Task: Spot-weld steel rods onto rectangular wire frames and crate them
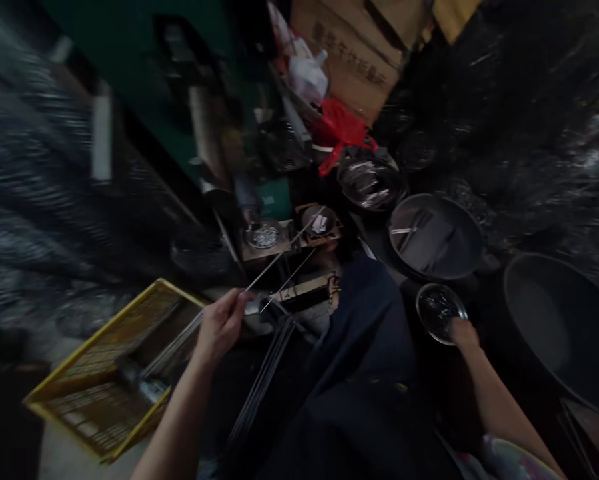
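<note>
My left hand [222, 327] is closed round a long thin metal rod [279, 255], which slants up and to the right. A bundle of similar thin rods [264, 377] lies across my lap over dark clothing, and one more thin rod [288, 279] runs close to the held one. On the right, my right hand [463, 333] reaches over the rim of a round metal bowl [422, 321] containing small dark, shiny pieces. Its fingertips are hidden inside the bowl and blurred, so their grip does not show.
A yellow plastic crate [92, 347] with rods in it stands at left. Ahead are a dish of small shiny pieces [265, 237] and a round container [319, 221]. Large dark basins [474, 257] line the right, with a red plastic bag [342, 127] and cardboard box [349, 53] behind.
</note>
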The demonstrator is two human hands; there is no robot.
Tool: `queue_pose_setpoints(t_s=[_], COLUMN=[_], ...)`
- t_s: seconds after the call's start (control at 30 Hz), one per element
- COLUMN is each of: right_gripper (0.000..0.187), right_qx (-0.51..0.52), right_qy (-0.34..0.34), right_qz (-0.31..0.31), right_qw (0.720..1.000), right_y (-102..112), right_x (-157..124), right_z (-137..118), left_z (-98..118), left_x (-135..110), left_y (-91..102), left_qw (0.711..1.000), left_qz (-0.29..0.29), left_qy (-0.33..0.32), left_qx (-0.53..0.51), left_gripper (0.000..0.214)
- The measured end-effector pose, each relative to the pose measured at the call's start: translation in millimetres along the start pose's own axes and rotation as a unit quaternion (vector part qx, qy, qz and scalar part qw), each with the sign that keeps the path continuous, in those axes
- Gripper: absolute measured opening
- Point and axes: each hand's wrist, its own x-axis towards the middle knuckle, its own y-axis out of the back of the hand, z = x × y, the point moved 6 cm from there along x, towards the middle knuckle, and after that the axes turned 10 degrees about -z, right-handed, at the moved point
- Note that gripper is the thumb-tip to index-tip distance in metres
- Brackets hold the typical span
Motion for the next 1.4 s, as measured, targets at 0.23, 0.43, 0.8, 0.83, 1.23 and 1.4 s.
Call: queue_pose_setpoints(t_s=[0.23,0.43,0.8,0.83,1.23,1.4], right_gripper=[0.020,0.039,0.034,0.034,0.033,0.033], right_qx=[0.101,0.416,0.624,0.634,0.655,0.659], right_qy=[0.092,0.411,0.367,0.364,0.356,0.294], right_qz=[0.045,-0.172,-0.300,-0.302,-0.328,-0.329], right_qw=[0.990,0.792,0.621,0.612,0.580,0.609], right_y=[78,41,-19,-19,-17,-36], right_x=[-9,-130,-202,-203,-203,-185], right_z=[-96,-363,-508,-511,-533,-522], left_z=[-8,-10,-15,-16,-22,6], left_x=[-11,-14,-12,-11,-9,28], left_y=[13.7,11.2,19.5,20.0,23.6,29.1], left_qw=[0.999,0.997,0.995,0.995,0.993,0.985], left_qz=[0.027,0.070,0.098,0.101,0.121,0.041], left_qy=[-0.025,-0.026,0.002,0.003,0.008,0.072], left_qx=[0.027,0.031,0.008,0.008,0.010,0.153], left_gripper=[0.029,0.030,0.031,0.031,0.031,0.031])
